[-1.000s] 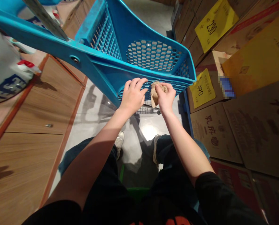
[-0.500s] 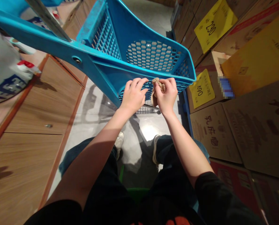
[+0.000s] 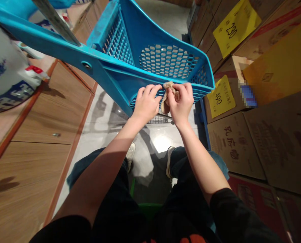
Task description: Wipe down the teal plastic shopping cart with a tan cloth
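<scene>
Light is uneven, bright mid-scene and dim toward the lower edge; a white glare on the glossy floor (image 3: 162, 142) suggests lamps overhead; shadows spread over the floor left of the cart (image 3: 146, 33); the left forearm (image 3: 100, 172) lies mostly in shade, the right forearm (image 3: 201, 152) well lit; the shirt (image 3: 238, 211) sinks to near black; wide-angle stretch slants the boxes (image 3: 238, 143) and jar (image 3: 10, 72); small print looks soft; blocky pixels mask a blue patch (image 3: 248, 96).

The upper yellow sign (image 3: 237, 28) reads 230; the lower yellow sign (image 3: 221, 97), 490.
</scene>
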The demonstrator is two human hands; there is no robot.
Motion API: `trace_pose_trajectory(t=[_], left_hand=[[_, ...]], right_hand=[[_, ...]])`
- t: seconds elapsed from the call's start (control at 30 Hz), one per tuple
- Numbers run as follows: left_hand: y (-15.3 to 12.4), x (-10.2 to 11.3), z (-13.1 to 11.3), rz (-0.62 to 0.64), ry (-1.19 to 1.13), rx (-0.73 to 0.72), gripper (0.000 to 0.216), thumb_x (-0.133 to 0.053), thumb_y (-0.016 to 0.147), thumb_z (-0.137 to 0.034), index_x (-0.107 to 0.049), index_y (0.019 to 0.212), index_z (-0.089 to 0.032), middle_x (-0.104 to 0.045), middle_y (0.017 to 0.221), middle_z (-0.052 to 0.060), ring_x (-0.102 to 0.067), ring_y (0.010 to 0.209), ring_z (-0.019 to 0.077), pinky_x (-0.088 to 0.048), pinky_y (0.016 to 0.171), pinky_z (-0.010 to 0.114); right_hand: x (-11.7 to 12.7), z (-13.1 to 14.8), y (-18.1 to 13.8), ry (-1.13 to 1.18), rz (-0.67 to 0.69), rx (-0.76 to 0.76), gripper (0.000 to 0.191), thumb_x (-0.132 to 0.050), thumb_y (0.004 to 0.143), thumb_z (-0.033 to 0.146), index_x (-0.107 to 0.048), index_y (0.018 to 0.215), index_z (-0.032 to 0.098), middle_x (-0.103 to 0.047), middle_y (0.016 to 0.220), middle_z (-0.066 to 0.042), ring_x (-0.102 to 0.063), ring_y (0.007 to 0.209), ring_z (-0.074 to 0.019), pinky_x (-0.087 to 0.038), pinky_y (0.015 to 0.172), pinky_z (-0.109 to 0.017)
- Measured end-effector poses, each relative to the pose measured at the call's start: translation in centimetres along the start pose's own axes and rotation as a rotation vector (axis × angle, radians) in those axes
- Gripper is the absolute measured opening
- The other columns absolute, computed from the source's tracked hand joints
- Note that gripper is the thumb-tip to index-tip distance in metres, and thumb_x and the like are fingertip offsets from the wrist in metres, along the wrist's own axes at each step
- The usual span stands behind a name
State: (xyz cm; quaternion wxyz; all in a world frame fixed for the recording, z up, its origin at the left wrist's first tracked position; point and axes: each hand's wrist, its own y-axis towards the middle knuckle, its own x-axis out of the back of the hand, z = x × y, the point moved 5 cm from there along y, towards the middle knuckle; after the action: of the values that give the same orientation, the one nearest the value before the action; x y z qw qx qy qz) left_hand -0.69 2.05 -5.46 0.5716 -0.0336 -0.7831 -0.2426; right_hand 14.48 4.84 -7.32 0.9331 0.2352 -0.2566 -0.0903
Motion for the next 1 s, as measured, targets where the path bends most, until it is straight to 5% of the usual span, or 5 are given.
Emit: trace_pose_trajectory(t=[0.33, 0.53, 0.7, 1.0], left_hand=[[0.1, 0.1, 0.1, -0.002, -0.011, -0.004, 0.033, -0.052, 0.105, -0.016, -0.081, 0.121, -0.02, -0.064, 0.162, 0.012, -0.051, 0.15, 0.0338, -0.039, 0.124, 0.052], [0.2, 0.2, -0.1, -0.045, -0.019, -0.024, 0.034, -0.053, 0.104, -0.015, -0.082, 0.121, -0.019, -0.067, 0.158, 0.012, -0.053, 0.147, 0.0325, -0.042, 0.121, 0.051], [0.2, 0.6, -0.6, 0.009, 0.007, -0.032, 0.034, -0.052, 0.105, -0.015, -0.084, 0.119, -0.016, -0.065, 0.16, 0.015, -0.054, 0.148, 0.0346, -0.045, 0.12, 0.054], [0.2, 0.8, -0.6, 0.059, 0.031, -0.039, 0.035, -0.052, 0.105, -0.014, -0.084, 0.12, -0.016, -0.062, 0.164, 0.014, -0.053, 0.15, 0.0337, -0.046, 0.121, 0.052]], right_hand=[[-2.7, -4.2, -3.2, -0.235, 0.197, -0.147, 0.007, -0.063, 0.098, 0.022, -0.071, 0.098, 0.023, -0.067, 0.112, -0.01, -0.069, 0.095, -0.0258, -0.06, 0.091, -0.039], [2.1, 0.4, 0.3, -0.128, -0.016, 0.058, 0.018, -0.059, 0.109, 0.038, -0.071, 0.106, 0.025, -0.067, 0.117, -0.011, -0.069, 0.111, -0.0273, -0.061, 0.096, -0.042], [4.8, 3.1, 1.4, -0.168, -0.053, 0.217, 0.019, -0.06, 0.11, 0.04, -0.073, 0.112, 0.027, -0.067, 0.116, -0.008, -0.071, 0.108, -0.0241, -0.063, 0.1, -0.044], [0.1, -3.3, -0.8, -0.385, 0.17, 0.072, 0.019, -0.059, 0.105, 0.028, -0.074, 0.116, 0.023, -0.069, 0.117, -0.011, -0.07, 0.097, -0.0251, -0.057, 0.083, -0.035]])
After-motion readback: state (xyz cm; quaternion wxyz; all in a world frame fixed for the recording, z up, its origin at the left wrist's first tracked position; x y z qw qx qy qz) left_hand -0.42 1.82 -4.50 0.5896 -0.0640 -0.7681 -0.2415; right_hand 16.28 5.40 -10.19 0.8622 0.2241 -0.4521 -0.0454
